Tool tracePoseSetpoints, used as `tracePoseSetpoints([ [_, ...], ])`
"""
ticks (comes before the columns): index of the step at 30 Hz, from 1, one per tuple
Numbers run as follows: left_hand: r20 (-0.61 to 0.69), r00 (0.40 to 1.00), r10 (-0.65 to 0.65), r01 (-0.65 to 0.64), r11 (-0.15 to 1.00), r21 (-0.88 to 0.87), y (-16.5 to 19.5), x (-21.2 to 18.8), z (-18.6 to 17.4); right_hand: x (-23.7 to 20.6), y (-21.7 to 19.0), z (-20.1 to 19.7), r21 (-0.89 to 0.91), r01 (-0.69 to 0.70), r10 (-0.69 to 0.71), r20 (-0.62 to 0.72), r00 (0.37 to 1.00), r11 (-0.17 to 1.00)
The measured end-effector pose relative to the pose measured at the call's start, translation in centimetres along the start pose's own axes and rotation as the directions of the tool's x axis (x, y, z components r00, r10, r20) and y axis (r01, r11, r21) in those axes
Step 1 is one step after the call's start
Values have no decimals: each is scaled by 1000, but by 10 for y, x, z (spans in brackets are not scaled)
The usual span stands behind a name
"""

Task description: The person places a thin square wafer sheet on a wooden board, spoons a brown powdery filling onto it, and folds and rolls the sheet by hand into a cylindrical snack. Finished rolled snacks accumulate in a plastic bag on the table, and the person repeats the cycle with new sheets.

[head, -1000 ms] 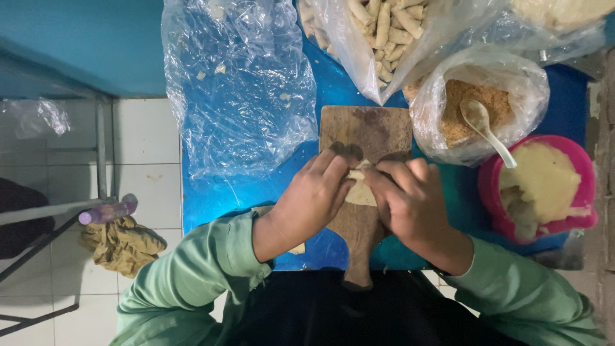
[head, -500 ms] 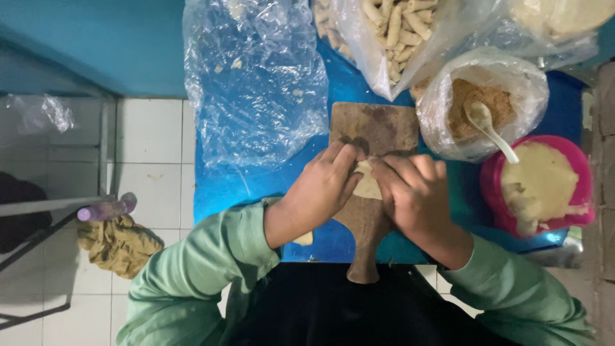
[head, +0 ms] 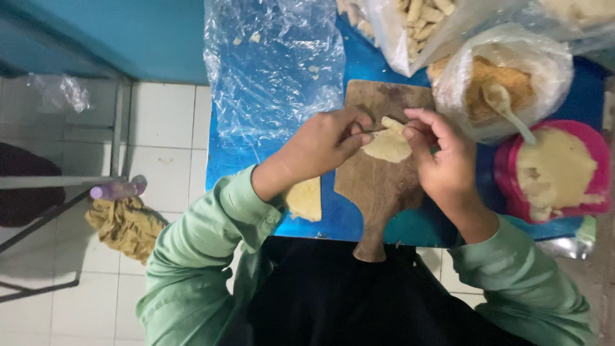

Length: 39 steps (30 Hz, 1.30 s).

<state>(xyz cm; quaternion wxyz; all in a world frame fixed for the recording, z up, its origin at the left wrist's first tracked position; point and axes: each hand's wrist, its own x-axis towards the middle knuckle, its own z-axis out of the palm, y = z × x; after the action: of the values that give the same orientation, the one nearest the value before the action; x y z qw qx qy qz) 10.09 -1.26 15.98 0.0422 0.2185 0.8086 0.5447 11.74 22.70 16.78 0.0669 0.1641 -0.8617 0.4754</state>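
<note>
Here both hands (head: 384,150) pinch pale dough piece (head: 389,145) over wooden board (head: 384,186).

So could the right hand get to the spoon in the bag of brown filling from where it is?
Probably yes. The right hand pinches the dough piece on the wooden board, and the spoon handle pokes out of the open bag just beside it, nothing between them. It would have to let go of the dough first.

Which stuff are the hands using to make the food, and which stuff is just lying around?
In use:
- dough piece, pinched by left hand and right hand
- wooden board
- bag of brown filling with spoon
- pink bowl of dough

Lying about:
- crumpled plastic sheet
- yellow rag on the floor
- purple bottle
</note>
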Motion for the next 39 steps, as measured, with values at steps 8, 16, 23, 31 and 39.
tracePoseSetpoints([
  [8, -161, 978, 135, -80, 947, 310, 11, -7, 40, -8, 21, -8, 197, -169, 167, 26, 986, 966],
  [16, -264, 926, 270, -170, 923, 346, 31, -9, 48, -13, 26, -24, 388, -259, 256, 61, 965, 884],
  [23, 68, 961, -267, 250, 740, -625, 16, -5, 97, -53, 15, -33, 502, -226, 221, 70, 973, 835],
  [31, 254, 957, -141, 289, 555, -780, -20, -17, 100, -101, 13, -103, -380, -207, 20, -440, 898, 901],
  [39, 314, 943, -108, 317, 570, -758, -30, -16, 98, -123, 28, -128, -746, -290, 93, -296, 951, 600],
])
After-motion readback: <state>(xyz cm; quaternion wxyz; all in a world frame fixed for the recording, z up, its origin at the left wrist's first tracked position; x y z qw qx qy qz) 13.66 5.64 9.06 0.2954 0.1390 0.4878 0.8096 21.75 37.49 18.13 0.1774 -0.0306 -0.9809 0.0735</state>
